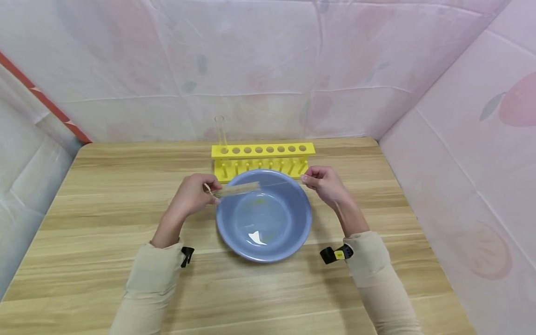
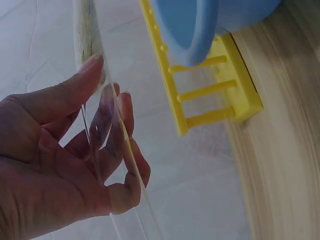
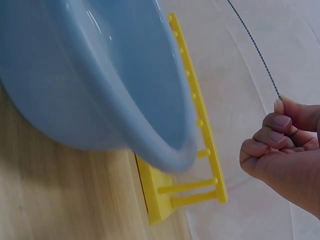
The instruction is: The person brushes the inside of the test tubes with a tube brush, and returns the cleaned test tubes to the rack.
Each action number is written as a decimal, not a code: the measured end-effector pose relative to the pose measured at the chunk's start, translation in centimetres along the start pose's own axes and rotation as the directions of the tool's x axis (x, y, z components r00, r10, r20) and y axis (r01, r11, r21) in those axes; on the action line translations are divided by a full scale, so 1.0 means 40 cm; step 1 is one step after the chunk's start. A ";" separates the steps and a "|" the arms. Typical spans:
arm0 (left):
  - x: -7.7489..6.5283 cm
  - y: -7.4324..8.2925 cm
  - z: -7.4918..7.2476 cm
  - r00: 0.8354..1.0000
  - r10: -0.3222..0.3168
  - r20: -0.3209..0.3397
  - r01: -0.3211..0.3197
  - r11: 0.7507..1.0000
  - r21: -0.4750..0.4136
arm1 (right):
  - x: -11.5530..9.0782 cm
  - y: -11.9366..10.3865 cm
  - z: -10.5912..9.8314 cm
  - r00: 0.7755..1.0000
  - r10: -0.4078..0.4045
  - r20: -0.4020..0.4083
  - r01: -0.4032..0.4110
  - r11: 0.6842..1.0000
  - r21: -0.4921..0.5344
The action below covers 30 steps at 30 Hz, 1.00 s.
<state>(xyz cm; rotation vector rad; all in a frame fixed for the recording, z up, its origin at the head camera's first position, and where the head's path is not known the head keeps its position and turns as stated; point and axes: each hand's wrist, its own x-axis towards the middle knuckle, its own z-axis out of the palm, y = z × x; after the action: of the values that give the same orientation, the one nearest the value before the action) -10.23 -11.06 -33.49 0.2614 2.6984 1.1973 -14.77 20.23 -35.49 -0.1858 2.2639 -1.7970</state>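
My left hand (image 1: 194,193) grips a clear glass test tube (image 1: 231,190) between thumb and fingers over the basin's left rim. Pale bristles of a test tube brush (image 2: 89,35) show inside the glass in the left wrist view. With thumb and forefinger my right hand (image 1: 328,184) pinches the end of the brush's thin twisted wire handle (image 3: 255,45); its other fingers are curled in. The wire runs across above the blue basin (image 1: 224,230) to the tube's mouth. Shallow water with yellowish specks lies in the basin.
Behind the basin stands a yellow test tube rack (image 1: 264,150), with one upright clear test tube (image 1: 221,130) in its leftmost hole. Basin and rack stand on a wooden table (image 1: 104,209), with patterned cloth (image 1: 251,70) hanging behind it.
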 end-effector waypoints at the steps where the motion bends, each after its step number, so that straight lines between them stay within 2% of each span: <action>1: 0.004 0.007 0.005 1.000 0.012 0.007 -0.012 1.000 -0.005 | 0.001 -0.001 0.012 1.000 -0.004 0.008 0.004 1.000 -0.009; 6: 0.024 0.050 0.033 0.999 0.022 0.043 -0.021 1.000 -0.006 | 0.007 -0.011 0.080 0.999 -0.005 0.040 0.006 1.000 -0.028; 10: 0.029 0.064 0.039 0.999 -0.018 0.048 0.018 1.000 0.001 | 0.009 -0.019 0.108 0.998 0.024 0.050 -0.022 0.999 -0.036; 22: 0.024 0.067 0.033 0.999 -0.035 0.033 0.035 0.999 0.008 | 0.015 -0.036 0.121 0.997 0.052 0.065 -0.051 0.998 -0.027; 30: 0.022 0.066 0.030 0.999 -0.012 0.033 0.012 1.000 -0.017 | 0.015 -0.043 0.114 0.993 0.066 0.099 -0.062 0.997 -0.041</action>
<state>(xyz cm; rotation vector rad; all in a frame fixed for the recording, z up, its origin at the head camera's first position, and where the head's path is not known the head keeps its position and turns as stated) -10.58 -8.27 -32.40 0.2596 2.6573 1.2015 -14.20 15.38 -34.84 -0.2027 2.2101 -1.6755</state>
